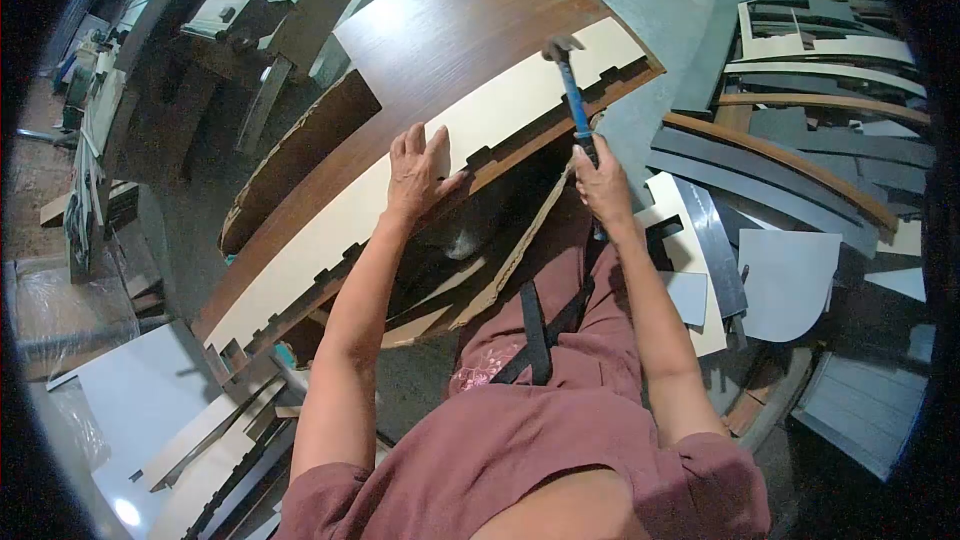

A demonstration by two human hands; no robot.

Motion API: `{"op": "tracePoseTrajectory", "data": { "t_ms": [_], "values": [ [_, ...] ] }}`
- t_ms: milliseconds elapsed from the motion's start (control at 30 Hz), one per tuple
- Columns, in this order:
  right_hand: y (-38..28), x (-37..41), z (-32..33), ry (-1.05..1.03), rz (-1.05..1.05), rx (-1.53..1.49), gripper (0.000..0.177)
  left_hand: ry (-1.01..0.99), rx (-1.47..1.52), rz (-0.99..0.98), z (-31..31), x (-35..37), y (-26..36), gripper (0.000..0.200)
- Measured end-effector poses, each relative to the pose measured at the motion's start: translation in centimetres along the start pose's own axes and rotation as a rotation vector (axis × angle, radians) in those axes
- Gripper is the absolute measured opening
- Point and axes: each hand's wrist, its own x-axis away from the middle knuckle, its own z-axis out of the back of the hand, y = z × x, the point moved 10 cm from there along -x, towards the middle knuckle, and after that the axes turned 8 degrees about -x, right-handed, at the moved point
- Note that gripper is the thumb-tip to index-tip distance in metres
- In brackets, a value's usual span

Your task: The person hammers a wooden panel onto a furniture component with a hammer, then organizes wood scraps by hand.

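"What's the left hand [416,178] doing?"

"It's resting, spread wide, on the pale board [515,128], which is lying along the near side of the brown board [450,30]."

"And the right hand [604,186]?"

"It's gripping a hammer [572,90], hiding part of the handle [576,108]; the head [562,47] is looking blurred."

"Underneath?"

"I'm struggling to see what's supporting the boards."

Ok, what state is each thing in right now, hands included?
Left hand: fingers spread, on the cream strip
Right hand: closed around the hammer
Hammer: held, head over the strip; contact unclear
Cream strip: lying along the brown panel, notched along its near edge
Brown panel: partly covered by the strip
Cardboard: ragged-edged
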Motion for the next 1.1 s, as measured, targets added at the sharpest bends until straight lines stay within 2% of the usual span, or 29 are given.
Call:
{"op": "tracePoseTrajectory", "data": {
  "t_ms": [33, 167, 200, 333, 467, 533, 633, 667, 833, 900, 967, 1033, 1100],
  "values": [
    [-0.7, -0.5, -0.5, 0.011, 0.096, 0.088, 0.033, -0.006, -0.007, 0.003, 0.0, 0.0, 0.0, 0.075],
    [-0.3, -1.8, -2.4, -0.062, 0.110, 0.122, 0.036, 0.029, -0.043, -0.016, 0.3, 0.0, 0.3, 0.075],
    [0.2, -1.8, -2.6, -0.084, 0.039, 0.087, 0.036, 0.031, -0.047, -0.010, 0.4, -0.2, 0.1, 0.075],
    [0.5, 0.5, -1.3, -0.037, -0.012, 0.153, 0.038, 0.015, -0.008, -0.015, 0.4, 0.0, 0.3, 0.074],
    [3.6, 3.1, 0.0, 0.016, -0.027, 0.203, 0.035, 0.032, -0.030, -0.020, 0.3, 0.0, 0.2, 0.073],
    [2.7, 3.6, 0.1, 0.019, -0.020, 0.221, 0.035, 0.042, -0.058, -0.030, 0.3, 0.0, 0.1, 0.072],
    [2.1, 4.1, -0.5, -0.042, -0.210, 0.149, 0.032, 0.064, -0.017, -0.030, 0.3, 0.0, -0.1, 0.072],
    [2.1, 3.9, -0.7, -0.046, -0.111, 0.175, 0.033, 0.048, -0.022, -0.021, -0.1, 0.1, -0.4, 0.073],
    [-0.3, 5.5, -4.5, -0.195, -0.023, 0.146, 0.037, 0.067, 0.019, -0.018, 0.5, 1.3, -1.2, 0.077],
    [-0.7, 6.4, -6.3, -0.269, -0.098, 0.161, 0.042, 0.251, -0.041, 0.080, 3.3, 3.2, -3.0, 0.074],
    [-1.6, 6.7, -7.7, -0.283, -0.029, 0.203, 0.044, 0.298, -0.091, 0.251, 4.0, 6.5, -7.2, 0.071],
    [-2.9, 6.9, -8.9, -0.286, 0.015, 0.172, 0.044, 0.271, -0.151, 0.453, 5.5, 10.2, -10.4, 0.067],
    [-4.0, 7.1, -10.2, -0.300, 0.054, 0.150, 0.044, 0.182, -0.202, 0.539, 4.3, 13.0, -12.6, 0.066]
  ]
}}
